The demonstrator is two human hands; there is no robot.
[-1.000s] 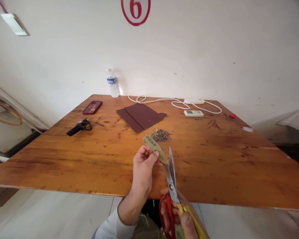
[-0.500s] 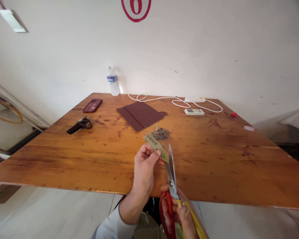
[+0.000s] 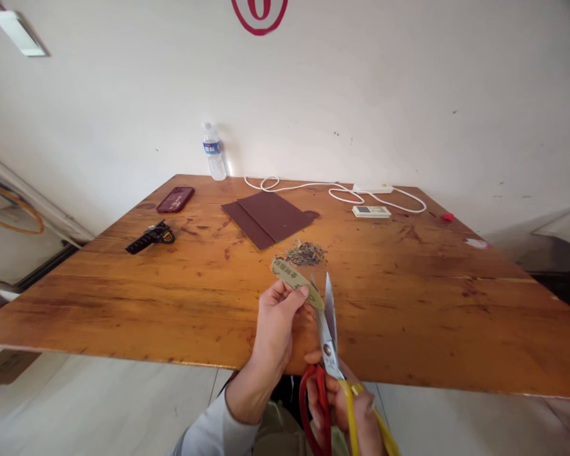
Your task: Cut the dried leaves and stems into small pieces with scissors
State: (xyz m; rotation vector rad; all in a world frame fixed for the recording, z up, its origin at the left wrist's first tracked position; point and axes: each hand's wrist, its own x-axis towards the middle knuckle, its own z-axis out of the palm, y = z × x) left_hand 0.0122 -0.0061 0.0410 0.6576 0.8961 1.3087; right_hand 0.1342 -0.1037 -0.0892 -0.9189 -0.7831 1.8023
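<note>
Left hand [image 3: 276, 316] pinched on a tan paper strip [image 3: 294, 283], held above the table [image 3: 123, 297] near its front edge. Right hand [image 3: 344, 405] wrapped around the scissors [image 3: 327, 335], blades slightly parted at the strip's end.

On the wooden table [image 3: 123, 297] there were two dark brown sandpaper sheets [image 3: 268, 217], overlapping, one clear plastic water bottle [image 3: 214, 152], one dark red phone [image 3: 175, 199], one black folding tool [image 3: 149, 237], one white coiled cable [image 3: 313, 189], one small white remote-like device [image 3: 371, 211] and one heap of fine cuttings [image 3: 306, 253]. In hand were one tan paper strip [image 3: 294, 282] and one pair of red-and-yellow-handled scissors [image 3: 327, 345].
</note>
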